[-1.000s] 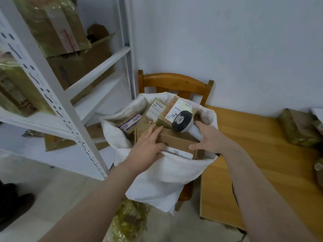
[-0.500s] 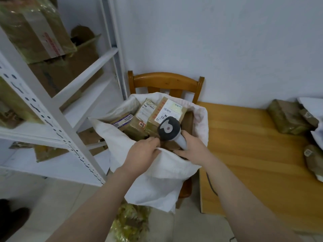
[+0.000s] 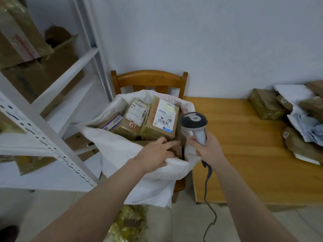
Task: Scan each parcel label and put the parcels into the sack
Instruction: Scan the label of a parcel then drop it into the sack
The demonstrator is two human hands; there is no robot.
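Note:
A white sack (image 3: 122,151) stands open on a wooden chair (image 3: 150,79), filled with several taped brown parcels. One labelled parcel (image 3: 160,119) leans at the back. My left hand (image 3: 155,152) reaches into the sack mouth, fingers pressing on a brown parcel (image 3: 176,149) at the front. My right hand (image 3: 208,149) grips the handle of a grey barcode scanner (image 3: 194,123) just right of the sack, over the sack's right rim, its cable hanging down. More parcels (image 3: 267,105) lie on the wooden table (image 3: 244,154).
A white metal shelf (image 3: 52,137) with cardboard boxes stands at the left. White mailer bags (image 3: 304,123) and brown parcels pile at the table's right end. A yellowish wrapped bundle (image 3: 129,224) lies on the floor under the sack.
My right hand has lifted the scanner out of the sack to the right. The brown parcel has sunk lower in the sack under my left hand. The view has turned right.

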